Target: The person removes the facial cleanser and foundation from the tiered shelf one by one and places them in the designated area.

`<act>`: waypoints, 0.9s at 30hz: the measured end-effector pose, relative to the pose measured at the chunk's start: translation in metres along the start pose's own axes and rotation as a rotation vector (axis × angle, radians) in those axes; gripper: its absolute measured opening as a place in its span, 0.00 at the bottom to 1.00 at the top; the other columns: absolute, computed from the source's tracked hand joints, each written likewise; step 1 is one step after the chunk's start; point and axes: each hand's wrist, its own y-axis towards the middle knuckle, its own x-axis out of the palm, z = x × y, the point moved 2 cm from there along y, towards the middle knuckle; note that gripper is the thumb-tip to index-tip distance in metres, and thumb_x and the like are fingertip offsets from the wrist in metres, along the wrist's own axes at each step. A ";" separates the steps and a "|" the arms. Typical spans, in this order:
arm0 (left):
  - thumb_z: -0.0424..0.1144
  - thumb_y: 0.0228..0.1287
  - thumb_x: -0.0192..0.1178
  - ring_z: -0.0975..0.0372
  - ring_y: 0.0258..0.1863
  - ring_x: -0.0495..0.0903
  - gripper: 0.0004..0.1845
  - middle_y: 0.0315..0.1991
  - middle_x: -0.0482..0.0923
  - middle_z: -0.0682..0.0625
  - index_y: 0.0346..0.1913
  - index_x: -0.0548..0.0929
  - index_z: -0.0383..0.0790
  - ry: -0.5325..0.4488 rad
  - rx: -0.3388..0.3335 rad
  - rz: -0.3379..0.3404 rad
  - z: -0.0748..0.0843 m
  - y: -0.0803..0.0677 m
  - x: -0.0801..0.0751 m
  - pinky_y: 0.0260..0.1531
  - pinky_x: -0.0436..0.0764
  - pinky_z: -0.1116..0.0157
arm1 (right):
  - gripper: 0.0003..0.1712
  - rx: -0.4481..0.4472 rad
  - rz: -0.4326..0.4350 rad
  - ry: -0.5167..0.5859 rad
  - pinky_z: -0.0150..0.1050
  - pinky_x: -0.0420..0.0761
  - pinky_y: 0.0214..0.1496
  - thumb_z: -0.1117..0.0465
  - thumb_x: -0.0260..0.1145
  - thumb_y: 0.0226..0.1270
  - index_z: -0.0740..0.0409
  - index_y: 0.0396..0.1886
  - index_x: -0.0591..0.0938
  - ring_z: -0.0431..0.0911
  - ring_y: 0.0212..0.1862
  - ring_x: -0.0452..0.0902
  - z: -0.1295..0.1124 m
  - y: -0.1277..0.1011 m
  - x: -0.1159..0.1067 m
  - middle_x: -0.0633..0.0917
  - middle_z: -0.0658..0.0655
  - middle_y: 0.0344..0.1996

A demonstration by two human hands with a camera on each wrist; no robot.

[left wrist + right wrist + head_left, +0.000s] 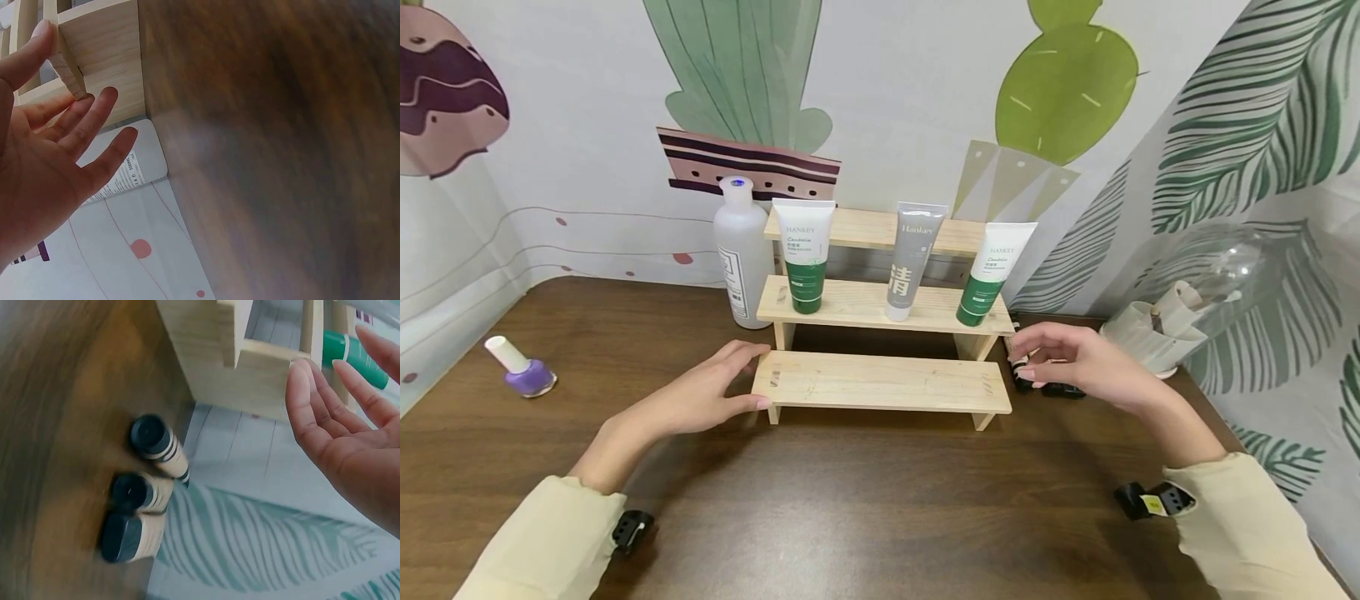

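Note:
A three-step wooden shelf point(880, 382) stands mid-table. On its middle step are a white-and-green tube point(805, 254), a grey tube point(913, 260) and a second white-and-green tube point(992, 273). My left hand point(758, 377) is at the left end of the lowest step, its straight fingers and thumb touching the wood; the left wrist view shows the fingers point(94, 115) spread against the shelf point(103, 37). My right hand point(1018, 357) hovers open just off the shelf's right end. In the right wrist view its fingers point(312, 394) stay slightly clear of the shelf point(250, 375).
A white bottle point(741, 250) stands left of the shelf. A purple nail polish point(523, 371) lies at far left. Three small black-capped bottles point(159, 447) lie on the table under my right hand. A glass dome point(1217, 275) sits at the right, by the wall.

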 end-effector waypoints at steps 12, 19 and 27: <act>0.38 0.56 0.64 0.50 0.47 0.74 0.32 0.52 0.67 0.38 0.60 0.64 0.26 -0.008 -0.009 -0.002 -0.001 -0.001 0.000 0.47 0.72 0.52 | 0.18 -0.045 -0.076 -0.036 0.37 0.79 0.40 0.68 0.67 0.56 0.64 0.48 0.76 0.48 0.41 0.79 -0.025 0.020 0.025 0.79 0.69 0.40; 0.38 0.56 0.64 0.50 0.46 0.73 0.32 0.52 0.66 0.38 0.60 0.64 0.25 -0.016 -0.004 0.001 0.001 -0.001 0.000 0.47 0.72 0.52 | 0.18 -0.072 -0.132 -0.056 0.38 0.78 0.43 0.69 0.66 0.57 0.63 0.48 0.76 0.47 0.40 0.79 -0.039 0.033 0.044 0.80 0.66 0.41; 0.37 0.56 0.64 0.50 0.46 0.74 0.32 0.52 0.66 0.38 0.60 0.64 0.26 -0.017 -0.005 0.000 0.000 0.000 0.001 0.47 0.72 0.52 | 0.19 -0.093 -0.134 -0.026 0.40 0.77 0.44 0.67 0.67 0.56 0.61 0.49 0.76 0.50 0.43 0.78 -0.057 0.049 0.066 0.80 0.64 0.42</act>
